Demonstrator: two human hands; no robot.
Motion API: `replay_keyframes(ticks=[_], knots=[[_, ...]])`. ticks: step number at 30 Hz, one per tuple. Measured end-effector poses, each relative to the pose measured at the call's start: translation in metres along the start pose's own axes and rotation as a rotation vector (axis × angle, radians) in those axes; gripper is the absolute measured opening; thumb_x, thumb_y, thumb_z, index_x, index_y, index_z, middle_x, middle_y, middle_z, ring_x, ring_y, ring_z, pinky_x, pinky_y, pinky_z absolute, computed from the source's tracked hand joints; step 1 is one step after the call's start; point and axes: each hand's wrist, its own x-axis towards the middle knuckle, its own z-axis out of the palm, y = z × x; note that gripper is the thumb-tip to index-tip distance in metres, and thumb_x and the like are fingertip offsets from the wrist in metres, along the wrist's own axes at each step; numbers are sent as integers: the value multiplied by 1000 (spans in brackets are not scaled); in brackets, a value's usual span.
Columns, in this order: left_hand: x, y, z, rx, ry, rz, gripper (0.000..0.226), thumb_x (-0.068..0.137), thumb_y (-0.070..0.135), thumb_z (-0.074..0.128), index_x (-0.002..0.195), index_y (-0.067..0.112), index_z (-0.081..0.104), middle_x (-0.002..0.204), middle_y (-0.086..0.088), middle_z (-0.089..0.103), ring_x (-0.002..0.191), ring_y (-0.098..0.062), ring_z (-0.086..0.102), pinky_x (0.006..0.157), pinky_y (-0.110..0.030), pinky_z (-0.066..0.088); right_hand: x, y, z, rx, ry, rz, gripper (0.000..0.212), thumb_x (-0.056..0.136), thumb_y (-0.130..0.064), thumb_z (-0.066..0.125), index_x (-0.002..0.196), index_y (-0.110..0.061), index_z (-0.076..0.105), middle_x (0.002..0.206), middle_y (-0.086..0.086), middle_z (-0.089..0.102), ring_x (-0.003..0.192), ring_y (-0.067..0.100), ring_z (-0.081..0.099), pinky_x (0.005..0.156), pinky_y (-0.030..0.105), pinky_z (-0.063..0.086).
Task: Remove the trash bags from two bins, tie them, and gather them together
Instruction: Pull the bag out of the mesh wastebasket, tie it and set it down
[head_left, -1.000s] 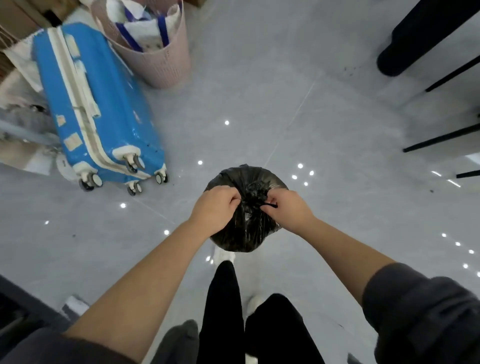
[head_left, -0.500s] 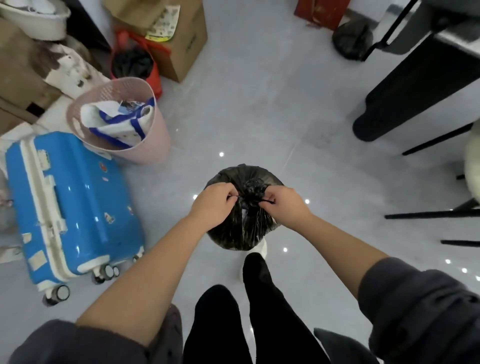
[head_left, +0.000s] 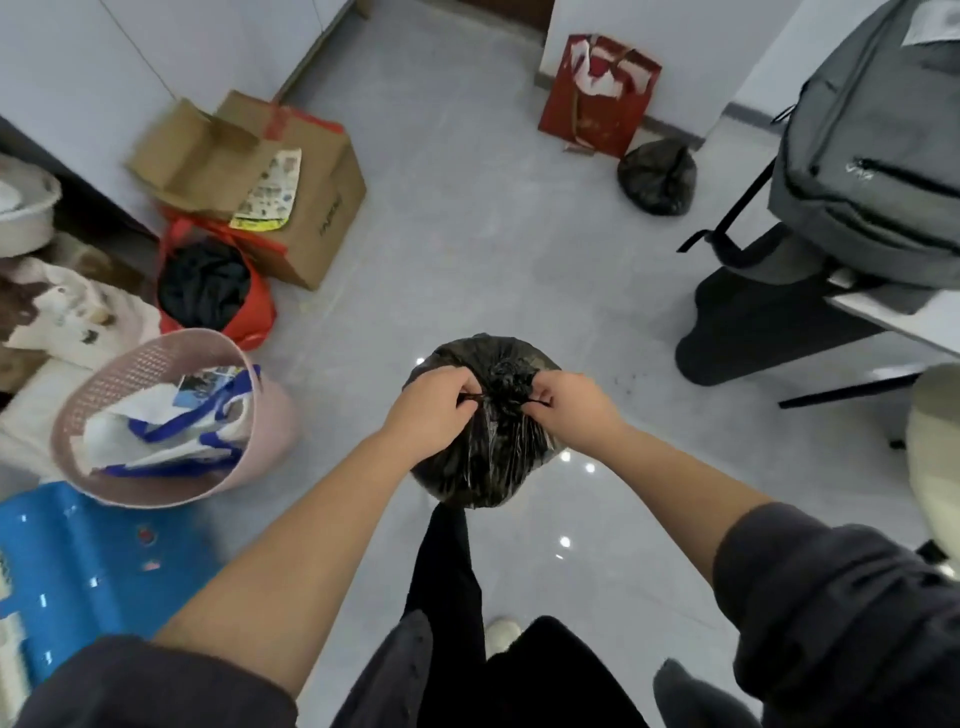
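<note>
Held trash bag (head_left: 483, 457), nearer second bag (head_left: 657, 176)

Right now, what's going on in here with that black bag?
A person is standing and holding a full black trash bag up in front of them. The left hand and right hand each pinch a loose end at the bag's gathered top, so a knot is being tied. A second black bag lies on the floor by a red paper bag against the far wall.
</note>
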Motion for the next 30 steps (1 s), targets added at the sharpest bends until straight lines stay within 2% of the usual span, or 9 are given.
replay_keyframes(ticks=[9, 16, 20, 25, 30], knots=[[200, 23, -83, 105, -77, 46, 13, 89, 22, 57, 101, 21, 62, 108, 5, 62, 100, -17, 59, 89, -36, 48, 165, 13, -108, 64, 25, 42, 13, 85, -28, 63, 79, -19, 56, 85, 0, 62, 84, 23, 60, 73, 38, 52], [385, 58, -117, 127, -71, 74, 10, 89, 20, 56, 97, 21, 62, 103, 5, 61, 96, -17, 59, 85, -36, 49, 307, 64, -202, 64, 57, 48, 17, 85, -24, 62, 75, -23, 48, 81, -3, 54, 83, 24, 58, 71, 36, 51], [485, 81, -130, 135, -89, 89, 11, 88, 18, 56, 98, 19, 62, 103, 4, 61, 96, -17, 59, 84, -33, 48, 380, 95, -260, 45, 38, 54, 27, 84, -20, 60, 67, -25, 40, 78, -1, 52, 82, 27, 57, 70, 37, 50], [608, 111, -149, 160, -117, 139, 12, 87, 18, 57, 97, 21, 62, 102, 5, 60, 94, -17, 58, 81, -32, 48, 473, 135, -328, 29, 48, 110, 5, 85, -17, 59, 83, -12, 58, 90, 7, 63, 86, 26, 58, 73, 34, 49], [742, 126, -145, 213, -165, 167, 9, 89, 19, 55, 95, 22, 61, 99, 6, 58, 93, -17, 57, 77, -31, 47, 581, 191, -367, 38, 29, 205, 4, 86, -17, 58, 87, -13, 58, 94, 6, 63, 89, 28, 60, 75, 38, 52]])
